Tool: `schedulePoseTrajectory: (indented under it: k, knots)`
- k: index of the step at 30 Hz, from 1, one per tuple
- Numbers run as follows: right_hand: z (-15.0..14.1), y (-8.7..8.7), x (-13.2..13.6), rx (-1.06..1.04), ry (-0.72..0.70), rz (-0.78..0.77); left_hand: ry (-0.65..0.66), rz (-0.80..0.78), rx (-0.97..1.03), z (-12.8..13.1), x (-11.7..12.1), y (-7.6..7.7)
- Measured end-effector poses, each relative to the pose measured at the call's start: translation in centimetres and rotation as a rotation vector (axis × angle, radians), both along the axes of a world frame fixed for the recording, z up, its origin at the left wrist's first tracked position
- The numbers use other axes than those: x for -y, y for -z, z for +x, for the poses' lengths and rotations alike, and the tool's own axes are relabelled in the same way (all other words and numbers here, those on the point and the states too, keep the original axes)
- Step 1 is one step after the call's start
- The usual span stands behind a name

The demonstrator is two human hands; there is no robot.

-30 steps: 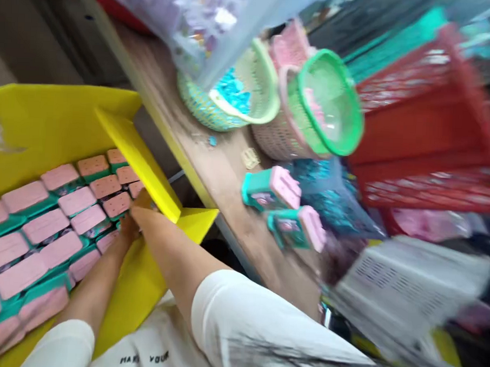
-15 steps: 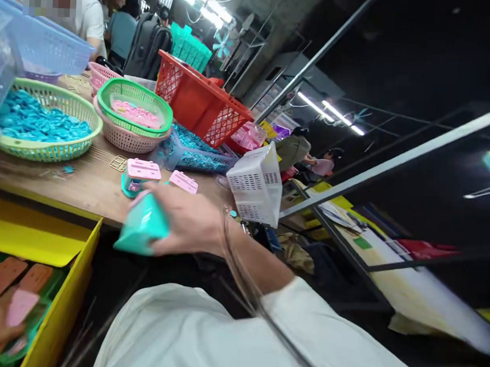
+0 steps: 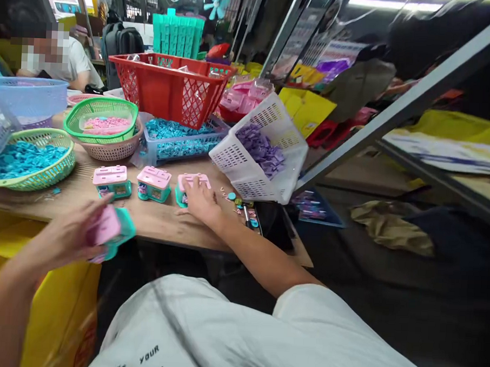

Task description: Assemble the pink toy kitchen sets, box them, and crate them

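Left hand (image 3: pixel 66 238) clamped on a tilted box (image 3: pixel 113 226), right hand (image 3: pixel 203 202) touching the rightmost box (image 3: pixel 181 195) on the bench (image 3: pixel 157 224) (can't tell if it's gripping).

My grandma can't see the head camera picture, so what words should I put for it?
A person's left hand holds a pink-and-teal box while their right hand touches a matching box, the rightmost of three lined up on a wooden table. Behind are a red basket and a tilted white basket with purple pieces.
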State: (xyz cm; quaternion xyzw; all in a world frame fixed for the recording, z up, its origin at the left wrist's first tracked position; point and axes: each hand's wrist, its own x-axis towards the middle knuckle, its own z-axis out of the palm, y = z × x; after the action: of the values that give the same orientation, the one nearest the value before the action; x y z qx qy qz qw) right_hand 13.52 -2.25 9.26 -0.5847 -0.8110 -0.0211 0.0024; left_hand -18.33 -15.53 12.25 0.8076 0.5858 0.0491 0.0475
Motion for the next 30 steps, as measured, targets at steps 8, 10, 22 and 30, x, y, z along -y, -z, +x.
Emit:
schedulePoseTrajectory:
  k: [8, 10, 22, 30]
  knots:
    - [5.0, -0.3, -4.7, -0.234, -0.227, -0.103, 0.264, -0.373, -0.051, 15.8, -12.1, -0.6]
    - [6.4, -0.2, -5.4, -0.280, -0.153, -0.072, 0.267, -0.378, -0.093, 17.1, -13.7, -1.2]
    - [13.2, 0.5, -6.1, -0.417, 0.019, -0.240, 0.295, -0.301, -0.360, 22.7, -22.0, -1.7]
    - [12.3, 0.1, -6.5, -0.477, -0.064, -0.228, 0.296, -0.289, -0.399, 20.6, -24.0, 0.2]
